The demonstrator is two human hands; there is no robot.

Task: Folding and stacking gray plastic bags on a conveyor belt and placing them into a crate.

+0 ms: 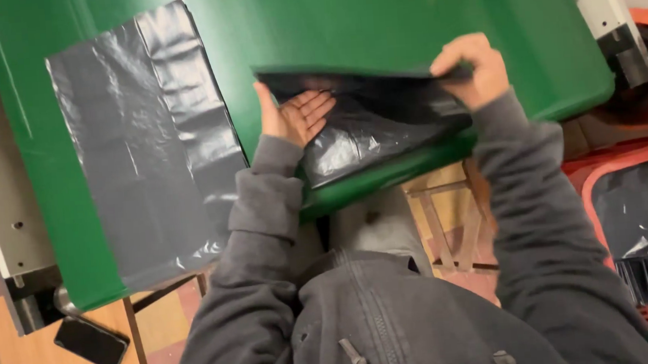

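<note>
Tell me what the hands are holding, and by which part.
The right hand pinches the black plastic bag at its top edge; the left hand lies open, flat against it.

Warm, fairly dim indoor light falls from above. The green sheet shows soft sheen; the black bags catch grey glare on their creases. Hands look slightly motion-blurred, and the corners go soft.

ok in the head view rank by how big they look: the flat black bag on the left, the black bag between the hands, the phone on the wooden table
1. Flat black bag, clearly largest.
2. Black bag between the left hand and right hand; it is partly under green sheet, so its full size is unsure.
3. Phone, smallest.
</note>
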